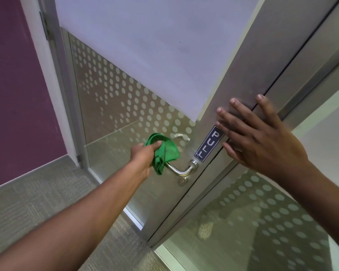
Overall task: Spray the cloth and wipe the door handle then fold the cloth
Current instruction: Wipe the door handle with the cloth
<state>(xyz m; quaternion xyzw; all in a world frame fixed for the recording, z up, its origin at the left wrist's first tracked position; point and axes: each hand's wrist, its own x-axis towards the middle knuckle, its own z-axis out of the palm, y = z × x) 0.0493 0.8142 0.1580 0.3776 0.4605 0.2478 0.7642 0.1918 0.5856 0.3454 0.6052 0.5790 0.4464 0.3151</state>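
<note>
Partly, the green cloth (162,151) hides the door handle (179,171) end.

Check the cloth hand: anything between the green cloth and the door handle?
Nothing visible. The left hand holds the green cloth bunched right at the free end of the door handle; the cloth overlaps that end. The right hand lies flat on the door frame, above and clear of the lever.
</note>
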